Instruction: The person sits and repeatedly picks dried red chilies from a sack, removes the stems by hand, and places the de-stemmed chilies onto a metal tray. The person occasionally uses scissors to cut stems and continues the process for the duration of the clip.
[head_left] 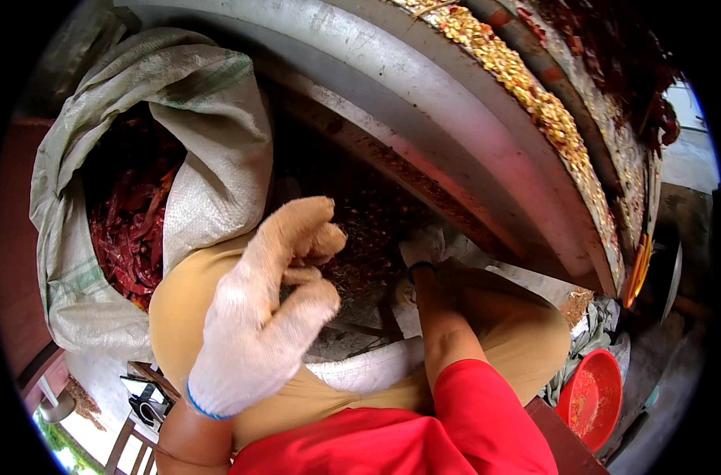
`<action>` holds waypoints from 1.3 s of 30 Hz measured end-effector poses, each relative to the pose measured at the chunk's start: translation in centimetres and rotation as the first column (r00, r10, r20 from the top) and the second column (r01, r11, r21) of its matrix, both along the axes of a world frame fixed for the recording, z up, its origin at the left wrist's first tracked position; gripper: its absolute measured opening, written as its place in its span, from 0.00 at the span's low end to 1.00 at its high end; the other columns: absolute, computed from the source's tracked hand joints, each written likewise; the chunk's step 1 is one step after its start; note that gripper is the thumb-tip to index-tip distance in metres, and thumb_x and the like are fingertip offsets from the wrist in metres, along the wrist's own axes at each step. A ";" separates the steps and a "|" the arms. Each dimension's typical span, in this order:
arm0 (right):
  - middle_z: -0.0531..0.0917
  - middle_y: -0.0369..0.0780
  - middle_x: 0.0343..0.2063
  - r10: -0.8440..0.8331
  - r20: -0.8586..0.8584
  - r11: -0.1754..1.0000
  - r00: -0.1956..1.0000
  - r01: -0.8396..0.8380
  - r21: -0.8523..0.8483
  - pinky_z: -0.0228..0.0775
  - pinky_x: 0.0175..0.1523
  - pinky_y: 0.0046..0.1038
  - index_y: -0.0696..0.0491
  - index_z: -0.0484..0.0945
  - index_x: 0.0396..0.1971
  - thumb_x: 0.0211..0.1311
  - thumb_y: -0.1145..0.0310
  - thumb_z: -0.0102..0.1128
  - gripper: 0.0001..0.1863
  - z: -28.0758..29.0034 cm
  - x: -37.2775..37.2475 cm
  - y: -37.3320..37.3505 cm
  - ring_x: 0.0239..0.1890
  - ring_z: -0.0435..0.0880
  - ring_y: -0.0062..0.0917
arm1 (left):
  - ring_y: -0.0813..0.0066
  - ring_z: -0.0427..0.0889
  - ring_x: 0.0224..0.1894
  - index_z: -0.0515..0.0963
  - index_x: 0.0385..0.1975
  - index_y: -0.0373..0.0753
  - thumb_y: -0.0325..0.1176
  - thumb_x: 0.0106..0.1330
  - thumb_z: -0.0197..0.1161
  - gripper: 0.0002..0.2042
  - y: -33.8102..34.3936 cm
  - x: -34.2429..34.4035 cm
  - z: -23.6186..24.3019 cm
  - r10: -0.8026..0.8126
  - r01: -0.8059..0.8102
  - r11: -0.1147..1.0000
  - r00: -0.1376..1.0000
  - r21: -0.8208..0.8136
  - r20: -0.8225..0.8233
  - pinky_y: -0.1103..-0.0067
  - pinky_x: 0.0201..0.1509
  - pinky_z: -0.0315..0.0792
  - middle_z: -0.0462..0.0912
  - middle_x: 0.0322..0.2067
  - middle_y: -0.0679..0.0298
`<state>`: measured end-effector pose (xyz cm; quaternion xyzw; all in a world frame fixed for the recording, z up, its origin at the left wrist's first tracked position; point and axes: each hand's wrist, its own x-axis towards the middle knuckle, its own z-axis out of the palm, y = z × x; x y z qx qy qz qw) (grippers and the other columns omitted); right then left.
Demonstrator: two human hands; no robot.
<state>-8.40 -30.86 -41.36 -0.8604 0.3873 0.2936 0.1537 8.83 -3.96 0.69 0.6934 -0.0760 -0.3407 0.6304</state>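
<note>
My left hand (269, 301), in a white glove stained tan at the fingers, is raised over my left thigh, fingers bent and apart from the thumb, with nothing visible in it. My right hand (416, 253), also gloved, reaches low between my legs beside dark floor scattered with red bits and seeds (368, 229); its fingers are too small and shadowed to read. At left a woven sack (218, 150) stands with its mouth folded back, holding dried red chillies (131, 237).
A curved metal machine (447, 87) spans the upper right, with yellow seeds (519, 71) along its ledge and dark red pieces at the top. A red plastic basin (590, 396) sits at lower right beside grey cloth. Chair slats (131, 451) show at lower left.
</note>
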 end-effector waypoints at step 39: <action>0.81 0.49 0.50 0.698 0.032 0.706 0.715 -0.695 0.136 0.84 0.41 0.40 0.56 0.78 0.51 0.61 0.70 0.65 0.18 5.3 5.1 15.4 0.46 0.85 0.38 | 0.70 0.79 0.51 0.66 0.65 0.29 0.25 0.55 0.61 0.32 1.2 0.9 -0.3 -0.154 0.126 0.970 0.980 0.208 0.125 0.76 0.59 0.68 0.81 0.47 0.57</action>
